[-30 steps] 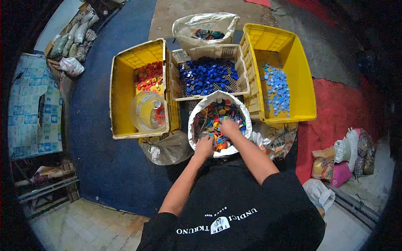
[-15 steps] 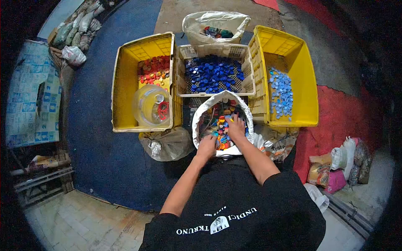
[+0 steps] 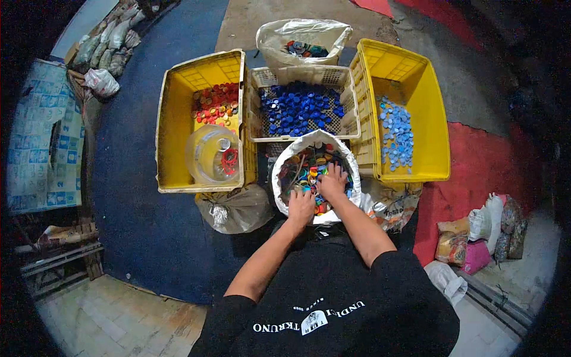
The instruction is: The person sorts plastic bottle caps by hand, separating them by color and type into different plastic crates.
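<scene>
Mixed coloured bottle caps (image 3: 307,177) fill a white sack (image 3: 278,189) with its rim rolled open, right in front of me. My left hand (image 3: 301,203) lies on the caps at the sack's near left, fingers apart. Just right of it, my right hand (image 3: 332,182) rests on the caps with its fingers spread. Neither hand visibly holds a cap. Beyond the sack is a pale perforated crate (image 3: 304,138) with dark blue caps (image 3: 300,107).
A yellow crate (image 3: 171,119) at left holds red caps (image 3: 217,101) and a clear round container (image 3: 205,156). The right yellow crate (image 3: 428,125) holds light blue caps (image 3: 397,134). Behind stands another white sack (image 3: 270,50). Tied bags (image 3: 235,211) flank the front sack.
My left hand has moved slightly right and forward over the caps, its fingers now more visible. My right hand has shifted a little left. The view has shifted slightly.
</scene>
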Demonstrator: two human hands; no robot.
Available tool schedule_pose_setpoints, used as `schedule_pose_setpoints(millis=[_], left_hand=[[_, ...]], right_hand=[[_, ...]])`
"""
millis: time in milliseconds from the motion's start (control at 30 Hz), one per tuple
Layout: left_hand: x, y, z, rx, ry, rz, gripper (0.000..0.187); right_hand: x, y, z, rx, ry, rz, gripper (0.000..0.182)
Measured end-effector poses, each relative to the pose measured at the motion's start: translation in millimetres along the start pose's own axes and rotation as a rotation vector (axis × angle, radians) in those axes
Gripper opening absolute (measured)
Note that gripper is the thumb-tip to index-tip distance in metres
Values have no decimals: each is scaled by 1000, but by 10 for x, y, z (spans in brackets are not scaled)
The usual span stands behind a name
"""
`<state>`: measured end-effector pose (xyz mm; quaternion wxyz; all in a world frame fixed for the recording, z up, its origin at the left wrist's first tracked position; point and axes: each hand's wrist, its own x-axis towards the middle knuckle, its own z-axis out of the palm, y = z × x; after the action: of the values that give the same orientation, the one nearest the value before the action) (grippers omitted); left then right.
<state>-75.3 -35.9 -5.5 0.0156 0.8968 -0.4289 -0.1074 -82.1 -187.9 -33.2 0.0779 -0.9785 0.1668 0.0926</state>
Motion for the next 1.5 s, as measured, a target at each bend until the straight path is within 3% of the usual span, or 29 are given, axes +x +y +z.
schedule_pose_setpoints(millis=[133, 200, 267, 333, 400, 500, 533, 600, 667, 700, 733, 800, 833, 933, 967, 1067, 1133, 1233, 1433, 1500], left_hand=[[-39, -127, -217, -198, 54, -38, 24], [-81, -208, -447, -826, 115, -161, 32], [-99, -285, -505, -850, 248, -49, 37], [-87, -301, -634, -1502, -4, -362, 34], [-8, -341, -873, -1796, -62, -414, 37], [96, -385, -934, -2063, -98, -366, 44], [126, -388, -943, -2061, -104, -353, 44], [184, -403, -934, -2074, -163, -358, 44], [187, -386, -879, -2057, -167, -313, 44], [183, -350, -868, -2048, -146, -338, 44], [182, -325, -872, -2039, -126, -361, 43], [169, -309, -841, -1988, -162, -329, 42], [169, -302, -821, -1944, -182, -314, 41], [123, -193, -921, -1937, -217, -341, 40], [144, -218, -865, -1907, -231, -318, 40], [135, -185, -1029, -1855, -294, -256, 41], [124, -172, -1126, -1848, -316, -227, 41], [121, -156, -1144, -1581, -350, -77, 39], [162, -92, -1218, -1551, -449, -121, 41], [157, -32, -1266, -1608, -484, -168, 38]], right_hand=[[-24, 24, -280, 153, 36, 23, 21], [-125, 35, -441, 165, 57, 71, 23], [-184, 155, -404, 841, 6, -69, 22], [-353, 111, -793, 972, 5, -130, 22], [-547, 15, -1045, 1697, -284, 153, 20], [-651, 60, -1088, 1568, -187, -3, 19], [-677, 65, -1138, 1438, -118, -49, 21], [-726, 69, -1271, 1488, -145, 18, 25], [-735, 18, -1379, 1300, 68, 43, 30], [-701, 80, -1399, 1098, -25, 83, 46], [-706, 88, -1398, 1103, -12, 93, 46], [-714, 110, -1426, 776, 189, -73, 57], [-737, 111, -1483, 735, 135, -84, 62], [-771, 136, -1431, 705, 283, -177, 59], [-792, 158, -1427, 866, 200, -72, 53], [-915, 142, -1654, 1038, 167, -35, 45], [-958, 177, -1629, 1002, 181, -107, 44], [-1003, 213, -1617, 909, 200, -203, 42], [-1055, 316, -1484, 947, 191, -176, 38], [-1080, 368, -1368, 1119, 113, -88, 35]])
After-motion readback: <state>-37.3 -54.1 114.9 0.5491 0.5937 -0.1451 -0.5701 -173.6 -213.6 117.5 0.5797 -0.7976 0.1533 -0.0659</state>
